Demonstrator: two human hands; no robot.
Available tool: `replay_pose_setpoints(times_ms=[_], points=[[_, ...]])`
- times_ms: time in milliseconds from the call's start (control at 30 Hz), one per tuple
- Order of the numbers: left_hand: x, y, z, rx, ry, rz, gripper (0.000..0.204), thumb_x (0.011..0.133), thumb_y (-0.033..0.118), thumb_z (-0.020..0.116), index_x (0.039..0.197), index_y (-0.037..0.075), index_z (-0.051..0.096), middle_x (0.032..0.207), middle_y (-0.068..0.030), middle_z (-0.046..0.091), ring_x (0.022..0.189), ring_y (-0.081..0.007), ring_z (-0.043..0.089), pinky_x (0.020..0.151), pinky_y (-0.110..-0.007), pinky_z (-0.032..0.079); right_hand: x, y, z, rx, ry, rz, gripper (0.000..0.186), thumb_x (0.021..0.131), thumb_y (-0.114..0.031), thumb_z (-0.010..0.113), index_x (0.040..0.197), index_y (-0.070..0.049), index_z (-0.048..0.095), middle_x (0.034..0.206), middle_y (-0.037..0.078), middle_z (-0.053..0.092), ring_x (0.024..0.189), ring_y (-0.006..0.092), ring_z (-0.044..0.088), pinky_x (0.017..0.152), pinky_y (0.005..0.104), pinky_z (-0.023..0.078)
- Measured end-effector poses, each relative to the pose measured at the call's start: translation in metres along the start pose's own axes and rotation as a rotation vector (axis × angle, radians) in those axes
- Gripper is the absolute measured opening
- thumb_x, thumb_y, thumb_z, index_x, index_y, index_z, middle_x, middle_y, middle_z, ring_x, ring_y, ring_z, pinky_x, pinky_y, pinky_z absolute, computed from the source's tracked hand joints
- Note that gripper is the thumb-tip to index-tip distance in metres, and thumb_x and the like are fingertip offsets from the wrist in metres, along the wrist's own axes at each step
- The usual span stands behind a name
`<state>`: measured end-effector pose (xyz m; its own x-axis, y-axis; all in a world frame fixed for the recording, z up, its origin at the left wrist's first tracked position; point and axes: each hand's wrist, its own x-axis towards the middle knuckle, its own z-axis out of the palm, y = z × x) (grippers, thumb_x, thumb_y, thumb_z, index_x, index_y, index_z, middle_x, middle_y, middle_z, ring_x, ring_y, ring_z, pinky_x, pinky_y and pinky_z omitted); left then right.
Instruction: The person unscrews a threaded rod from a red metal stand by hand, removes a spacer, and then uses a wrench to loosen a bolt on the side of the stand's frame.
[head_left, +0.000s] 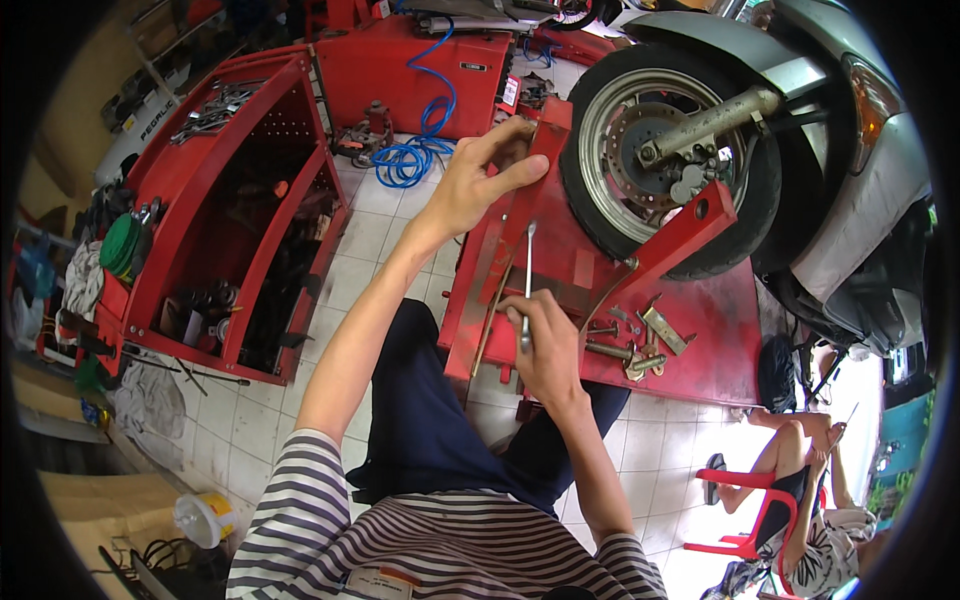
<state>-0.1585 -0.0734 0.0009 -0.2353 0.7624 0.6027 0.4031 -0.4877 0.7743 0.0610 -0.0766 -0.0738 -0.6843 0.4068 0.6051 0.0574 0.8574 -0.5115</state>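
Near the top of an upright red metal bracket [553, 120], my left hand [483, 173] has its fingers curled round the metal, thumb stretched across it. My right hand [540, 345] grips a silver wrench [529, 265] that points away from me along the red lift frame [468, 325]. A motorcycle front wheel [597, 195] with disc and fork stands on the red platform [720, 335]. Another red angled arm [680, 235] rises beside the tyre. Bolts and a brass-coloured plate [662, 330] lie on the platform at the right of my right hand.
At left stands a red tool trolley [160, 240] with wrenches and rags. A coiled blue hose [405, 160] lies before a red cabinet [400, 80]. A person in a red chair [740, 540] sits at lower right. A white bucket [203, 518] is at lower left.
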Motion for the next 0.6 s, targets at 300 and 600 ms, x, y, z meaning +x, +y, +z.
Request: replay_pose_setpoints(times_ms=[300,600], points=[[-0.002,0.001,0.007,-0.106,0.099,-0.004,0.051,0.088,0.038,0.073,0.112,-0.004,0.060,0.075,-0.0007,0.051,0.070,-0.0084,0.043,0.064,-0.026,0.037,0.003,0.012,0.005,-0.011,-0.200,0.029,0.028,0.090,0.003,0.060,0.116,-0.003,0.054,0.102,0.016,0.052,0.090,0.0341,0.056,0.080,0.0424,0.047],[-0.004,0.001,0.016,-0.131,0.163,0.047,0.047,0.090,0.038,0.071,0.114,-0.001,0.062,0.072,0.0011,0.055,0.068,-0.0070,0.043,0.061,-0.026,0.033,-0.007,0.020,0.022,0.412,0.076,0.241,0.008,0.104,-0.004,0.045,0.109,0.000,0.050,0.094,0.012,0.052,0.075,0.0167,0.063,0.071,0.0315,0.050]])
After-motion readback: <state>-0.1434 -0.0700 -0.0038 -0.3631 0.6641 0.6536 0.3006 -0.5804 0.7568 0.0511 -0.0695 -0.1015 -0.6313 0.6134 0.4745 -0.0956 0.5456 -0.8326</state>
